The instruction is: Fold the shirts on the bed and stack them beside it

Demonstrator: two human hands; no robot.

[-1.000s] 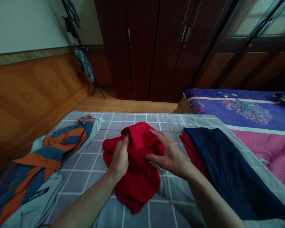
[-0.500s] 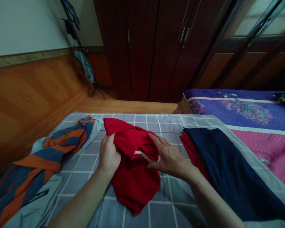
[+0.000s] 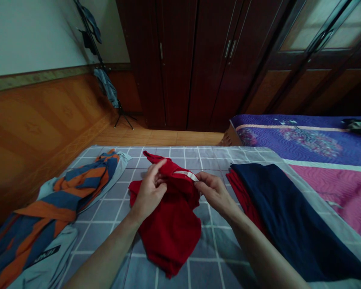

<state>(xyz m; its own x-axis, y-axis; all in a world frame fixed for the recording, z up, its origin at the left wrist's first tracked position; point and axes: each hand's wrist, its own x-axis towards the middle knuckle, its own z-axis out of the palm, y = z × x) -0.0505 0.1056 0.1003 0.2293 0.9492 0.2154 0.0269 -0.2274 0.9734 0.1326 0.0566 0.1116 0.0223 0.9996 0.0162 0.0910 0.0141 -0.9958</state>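
A crumpled red shirt [image 3: 174,224] lies in front of me on a grey checked bedsheet. Its neckline, with a white label [image 3: 191,176] and a pale inner band, faces up. My right hand [image 3: 213,192] pinches the neckline edge beside the label between thumb and fingertips. Over the shirt's left part, my left hand [image 3: 150,190] has its index finger stretched out, while the thumb and other fingers close on the red fabric. The exact grip of those curled fingers is partly hidden.
A navy folded garment [image 3: 289,220] lies on the right, over red cloth [image 3: 243,192]. To the left are a blue-and-orange striped garment [image 3: 75,192] and pale grey clothing [image 3: 48,257]. Beyond the checked sheet [image 3: 210,154] stand a dark wardrobe [image 3: 180,80] and a coat stand [image 3: 96,48].
The left hand has moved from the shirt's left edge inward over it. The right hand has gone from loosely spread to pinching the neckline, and the collar now lies flatter with its label showing.
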